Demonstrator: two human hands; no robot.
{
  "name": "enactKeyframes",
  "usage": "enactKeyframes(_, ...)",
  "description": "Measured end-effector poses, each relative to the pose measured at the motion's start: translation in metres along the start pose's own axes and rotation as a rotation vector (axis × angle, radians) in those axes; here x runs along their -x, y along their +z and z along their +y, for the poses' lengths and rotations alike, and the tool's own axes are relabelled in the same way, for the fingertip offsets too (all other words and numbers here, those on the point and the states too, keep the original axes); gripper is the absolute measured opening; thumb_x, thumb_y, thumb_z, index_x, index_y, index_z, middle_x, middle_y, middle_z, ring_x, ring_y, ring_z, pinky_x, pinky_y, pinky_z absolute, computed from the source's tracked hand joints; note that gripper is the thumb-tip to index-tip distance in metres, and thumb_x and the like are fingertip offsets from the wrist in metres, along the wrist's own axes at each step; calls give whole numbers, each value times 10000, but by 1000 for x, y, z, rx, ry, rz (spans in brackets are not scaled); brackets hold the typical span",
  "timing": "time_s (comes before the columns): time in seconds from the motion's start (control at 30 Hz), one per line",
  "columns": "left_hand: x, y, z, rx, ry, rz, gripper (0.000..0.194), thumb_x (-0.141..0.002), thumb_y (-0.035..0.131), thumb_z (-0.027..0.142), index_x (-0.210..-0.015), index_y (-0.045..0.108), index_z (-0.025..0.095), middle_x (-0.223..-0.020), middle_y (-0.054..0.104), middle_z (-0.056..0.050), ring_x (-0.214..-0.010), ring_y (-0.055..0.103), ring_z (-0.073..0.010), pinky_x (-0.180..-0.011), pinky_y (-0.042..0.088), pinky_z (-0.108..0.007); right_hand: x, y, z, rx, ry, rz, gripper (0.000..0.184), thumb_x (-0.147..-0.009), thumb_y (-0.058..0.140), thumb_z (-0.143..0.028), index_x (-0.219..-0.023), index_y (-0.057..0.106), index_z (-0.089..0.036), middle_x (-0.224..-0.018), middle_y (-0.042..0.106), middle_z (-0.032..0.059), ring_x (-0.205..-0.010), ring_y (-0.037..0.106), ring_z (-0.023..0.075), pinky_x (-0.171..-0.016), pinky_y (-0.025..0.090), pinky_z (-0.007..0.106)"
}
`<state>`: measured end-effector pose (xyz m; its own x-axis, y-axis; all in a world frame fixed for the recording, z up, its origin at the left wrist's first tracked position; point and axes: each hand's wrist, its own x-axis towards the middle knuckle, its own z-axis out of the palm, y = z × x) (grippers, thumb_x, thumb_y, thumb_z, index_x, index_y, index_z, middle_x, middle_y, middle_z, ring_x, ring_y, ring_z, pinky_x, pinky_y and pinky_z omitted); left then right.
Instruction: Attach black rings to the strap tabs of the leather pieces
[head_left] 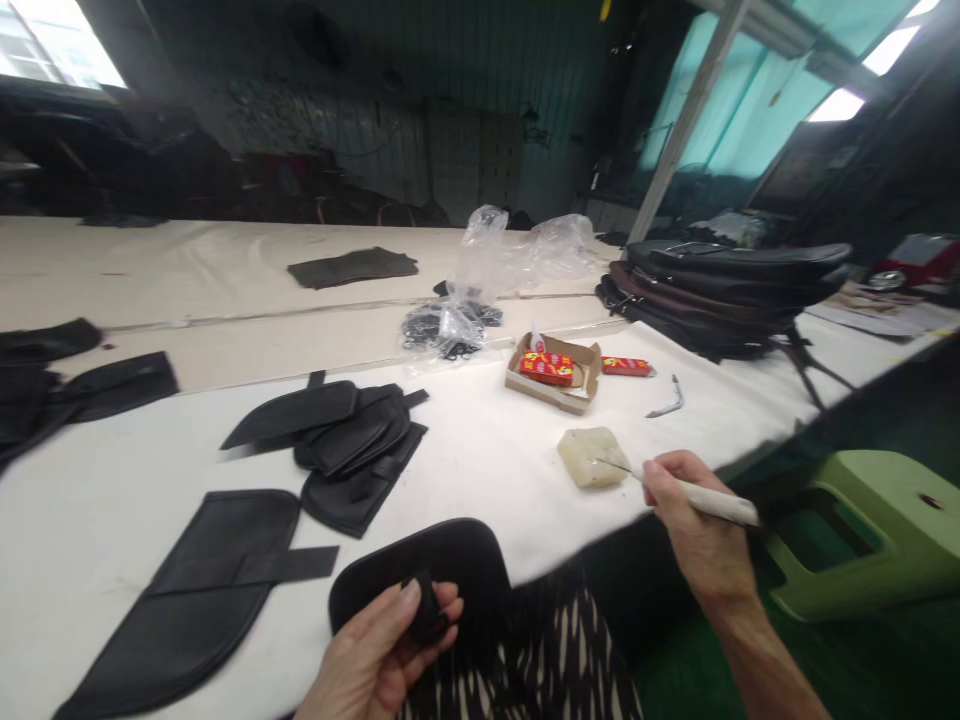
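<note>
Black leather panel (427, 550), round-cornered, with a small tab (427, 610) pinched in the left grip (379, 650); white-handled awl (712, 503) pinched in the right grip (690, 510), tip over a pale waxy block (592, 457).

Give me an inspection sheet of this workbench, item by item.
Surface: long white-covered table.
Job's things: left hand grips a black leather panel; right hand holds a white-handled awl, its tip at a pale wax-like block.
Clutter: black leather panels, clear plastic bag, cardboard box with red packets, stacked dark padded pieces.
Grippers: bare hands, both closed.
Cables: nothing seen.
Surroundings: green plastic stool, bright window.
</note>
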<state>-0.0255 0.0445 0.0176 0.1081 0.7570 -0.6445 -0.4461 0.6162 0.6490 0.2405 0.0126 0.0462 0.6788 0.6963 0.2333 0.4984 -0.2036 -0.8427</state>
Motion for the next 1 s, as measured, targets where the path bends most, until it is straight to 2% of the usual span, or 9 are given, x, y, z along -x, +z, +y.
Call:
enactKeyframes(0.1,6,-2,-1,49,0,-52,50,-696,700,132,-700,686,84,-789,728,-143,-746,690,-243,-674,572,-322,14,-4,0,-148,105,12,293,-757,617,-477,-700,560,-195,-615,535,-16,-580,475,133,-498,392,203)
enactKeyframes(0.23,9,-7,-4,73,16,-153,129,-724,702,212,-742,699,84,-856,720,-149,-802,672,-237,-711,551,-317,40,5,-8,-507,255,-199,304,-700,694,-437,-632,537,-186,-564,501,-13,-559,451,112,-453,384,151)
enactKeyframes(0.37,8,-11,-6,60,18,-200,159,-743,692,246,-748,712,88,-863,717,-139,-815,659,-223,-741,536,-316,68,26,-27,-680,350,-426,312,-743,667,-428,-625,515,-183,-560,466,-20,-544,403,92,-461,361,139)
enactKeyframes(0.47,7,-12,-6,53,14,-224,171,-741,695,256,-760,717,88,-871,715,-133,-831,650,-224,-756,530,-322,81,42,-38,-704,391,-527,334,-767,639,-455,-627,506,-182,-553,453,-24,-542,384,90,-474,341,149)
enactKeyframes(0.6,6,-12,-4,47,12,-252,199,-738,696,272,-780,722,79,-878,711,-133,-839,643,-229,-767,524,-326,89,57,-44,-671,402,-577,332,-774,617,-480,-656,497,-195,-588,462,-21,-569,396,110,-497,333,190)
enactKeyframes(0.8,6,-14,-4,47,14,-280,218,-759,670,273,-802,722,65,-861,704,-138,-836,635,-224,-782,509,-324,93,67,-41,-568,339,-634,347,-800,566,-512,-672,480,-202,-575,451,-30,-554,375,113,-502,305,214)
enactKeyframes(1.0,7,-14,-5,52,14,-293,212,-757,670,272,-794,723,71,-842,702,-131,-829,633,-220,-780,506,-322,94,73,-41,-593,311,-666,335,-808,561,-500,-680,486,-200,-569,465,-35,-546,374,106,-498,300,208)
